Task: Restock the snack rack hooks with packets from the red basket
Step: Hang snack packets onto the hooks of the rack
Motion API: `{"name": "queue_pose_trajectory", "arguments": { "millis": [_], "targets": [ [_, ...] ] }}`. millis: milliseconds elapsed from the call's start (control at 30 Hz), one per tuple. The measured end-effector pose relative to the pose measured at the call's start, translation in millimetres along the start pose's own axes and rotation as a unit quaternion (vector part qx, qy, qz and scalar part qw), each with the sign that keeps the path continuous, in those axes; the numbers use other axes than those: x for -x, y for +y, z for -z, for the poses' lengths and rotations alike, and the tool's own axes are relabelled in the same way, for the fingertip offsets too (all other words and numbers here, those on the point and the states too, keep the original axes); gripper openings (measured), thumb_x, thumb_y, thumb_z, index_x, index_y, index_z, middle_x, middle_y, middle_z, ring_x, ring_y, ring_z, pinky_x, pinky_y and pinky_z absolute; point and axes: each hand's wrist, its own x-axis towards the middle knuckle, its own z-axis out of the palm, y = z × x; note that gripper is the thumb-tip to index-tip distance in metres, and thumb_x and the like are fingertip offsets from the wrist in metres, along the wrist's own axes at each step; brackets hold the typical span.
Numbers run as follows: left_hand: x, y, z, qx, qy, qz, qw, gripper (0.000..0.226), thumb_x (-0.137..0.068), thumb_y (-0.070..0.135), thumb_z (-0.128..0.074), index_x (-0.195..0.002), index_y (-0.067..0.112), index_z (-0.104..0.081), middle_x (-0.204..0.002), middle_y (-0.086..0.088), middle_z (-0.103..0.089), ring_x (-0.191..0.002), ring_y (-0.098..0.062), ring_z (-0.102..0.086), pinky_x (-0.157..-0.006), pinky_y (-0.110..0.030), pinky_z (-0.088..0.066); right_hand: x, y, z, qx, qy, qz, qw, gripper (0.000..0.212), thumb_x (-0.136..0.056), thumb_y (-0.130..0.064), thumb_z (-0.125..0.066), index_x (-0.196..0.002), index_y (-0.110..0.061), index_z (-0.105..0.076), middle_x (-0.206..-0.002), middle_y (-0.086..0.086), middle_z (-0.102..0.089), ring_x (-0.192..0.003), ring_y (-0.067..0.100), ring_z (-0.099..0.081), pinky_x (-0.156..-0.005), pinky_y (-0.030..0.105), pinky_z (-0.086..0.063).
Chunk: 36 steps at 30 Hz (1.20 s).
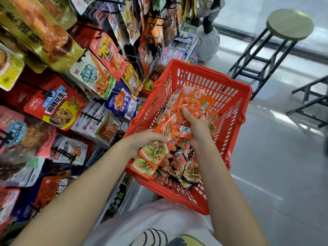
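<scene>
Basket: red basket (229,107) sits beside the snack rack (74,82), near rim against my torso; I can't see what carries it. If it tips, loose packets spill to the floor.
Left hand: left hand (142,141) curled round a fanned bunch of orange packets with green-bean print (152,153), low in the basket. Grip looks loose to me; the lowest one, overhanging the dark packets, could slide out on the lift.
Right hand: right hand (193,125) clamped on a stack of orange packets (188,110), thumb on top. Stack is splayed, edges not squared.
Stock: more dark packets (184,164) loose on the basket floor under both hands.
Risk, mixing: two or more products in the basket look alike in colour; I could hang a packet on the wrong hook (90,116).
Risk, hang holes: I can't see the holes in either bunch. If they don't line up, the hook catches only some and the rest drop.
Risk, rack: hooks are crowded, packets overlapping. Pushing a bunch in could knock neighbours off.
Risk, both hands full: no free hand to steady a hook or the basket.
</scene>
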Motion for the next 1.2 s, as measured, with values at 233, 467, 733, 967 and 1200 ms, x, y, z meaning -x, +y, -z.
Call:
{"name": "queue_pose_trajectory", "arguments": {
  "millis": [233,467,733,967,1200],
  "targets": [
    [-2,-3,13,0.062,0.027,-0.012,0.998,0.045,-0.087,0.015,-0.073,-0.127,0.000,-0.062,-0.119,-0.027,-0.068,-0.085,-0.036,-0.072,-0.076,-0.045,-0.062,-7,-11,21,-0.001,0.132,0.073,0.989,0.046,-0.091,-0.021,-0.073,-0.129,-0.019,-0.047,-0.115,-0.004,-0.067,-0.105,0.016,-0.067,-0.096,0.046,-0.055],
    [-5,2,18,0.162,0.149,-0.057,0.974,0.026,-0.100,0.013,-0.052,-0.107,-0.002,-0.073,-0.098,-0.023,-0.073,-0.062,-0.023,-0.067,-0.056,-0.029,-0.058,-9,-15,34,0.091,0.125,0.078,0.985,0.111,-0.055,-0.064,-0.089,-0.146,-0.023,-0.039,-0.138,-0.001,-0.059,-0.123,0.023,-0.060,-0.103,0.057,-0.048],
    [-17,1,25,0.125,0.211,-0.138,0.960,0.088,-0.049,0.070,-0.090,-0.120,0.020,-0.072,-0.121,-0.006,-0.073,-0.120,-0.034,-0.064,-0.107,-0.058,-0.045,13,-39,28,0.175,-0.084,0.064,0.979,0.051,-0.080,-0.029,-0.081,-0.124,-0.028,-0.055,-0.114,0.001,-0.074,-0.105,0.025,-0.071,-0.095,0.050,-0.055],
    [-9,5,-13,0.075,0.076,-0.119,0.987,0.071,-0.070,0.040,-0.090,-0.132,0.021,-0.059,-0.116,-0.002,-0.075,-0.111,-0.023,-0.070,-0.100,-0.047,-0.054,15,-11,-21,0.119,-0.063,0.079,0.988,0.074,-0.083,-0.038,-0.080,-0.145,-0.022,-0.043,-0.131,-0.001,-0.065,-0.119,0.020,-0.063,-0.106,0.049,-0.047],
    [0,4,8,0.156,0.167,-0.115,0.967,0.109,-0.076,0.053,-0.081,-0.160,0.019,-0.021,-0.164,-0.002,-0.027,-0.151,-0.028,-0.026,-0.120,-0.053,-0.024,6,-17,-2,0.081,0.027,0.088,0.992,0.057,-0.087,-0.029,-0.077,-0.137,-0.022,-0.050,-0.125,0.000,-0.068,-0.115,0.022,-0.065,-0.104,0.054,-0.049]
  ]
}}
